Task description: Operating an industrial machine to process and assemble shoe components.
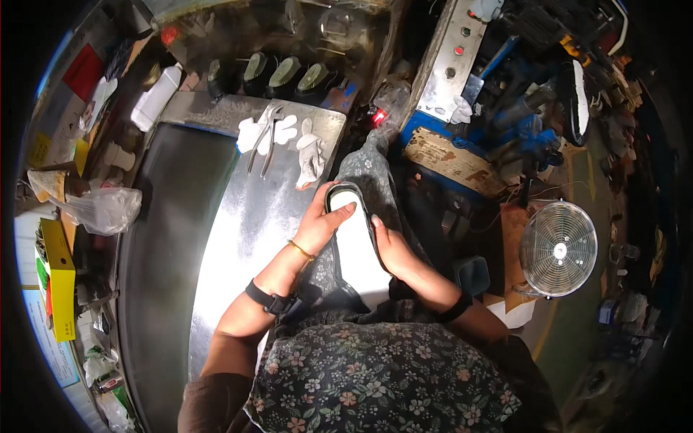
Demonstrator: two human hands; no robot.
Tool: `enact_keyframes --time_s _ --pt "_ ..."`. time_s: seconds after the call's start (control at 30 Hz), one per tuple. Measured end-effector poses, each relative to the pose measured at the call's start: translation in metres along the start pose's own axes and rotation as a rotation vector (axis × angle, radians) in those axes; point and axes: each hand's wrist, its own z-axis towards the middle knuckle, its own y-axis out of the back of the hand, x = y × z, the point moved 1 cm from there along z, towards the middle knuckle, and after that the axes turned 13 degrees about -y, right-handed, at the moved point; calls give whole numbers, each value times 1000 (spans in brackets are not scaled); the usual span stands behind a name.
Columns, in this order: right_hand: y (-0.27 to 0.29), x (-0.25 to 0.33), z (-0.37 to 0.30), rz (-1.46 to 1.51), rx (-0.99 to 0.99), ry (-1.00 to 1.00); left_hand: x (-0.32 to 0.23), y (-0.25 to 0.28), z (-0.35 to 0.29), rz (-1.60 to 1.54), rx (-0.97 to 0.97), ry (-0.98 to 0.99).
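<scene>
Over my lap I hold a shoe sole [355,242] with a bright white face and a raised dark rim. Its rounded end points away from me, and glare washes out the detail on the white face. My left hand [315,225] grips the left side near the rounded end, its thumb lying across the white face. Along the right edge, my right hand [392,249] holds the dark rim with the thumb up. The other fingers of both hands are partly hidden behind the piece. Metal pincers [267,138] lie on white gloves [253,131] beyond my left hand.
A metal table [238,216] adjoins a dark belt [170,252] on my left. Another glove [310,155] lies near the table's corner. Several dark shoes [285,73] stand at the back. A machine with a button panel [455,54] is far right, above a round fan [559,250].
</scene>
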Motion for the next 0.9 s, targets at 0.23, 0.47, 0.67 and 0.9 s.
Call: enact_keyframes --time_s 0.23,0.47,0.67,0.9 --pt "-17 51 -14 -1158 -763 827 -8 1 24 54 17 26" --pt "16 -8 3 -287 186 572 -15 0 27 216 43 48" --pt "-5 17 -21 193 320 204 -2 -13 7 -394 -356 203" --pt "-35 24 -15 -235 -141 343 -37 -13 35 1576 28 -197"
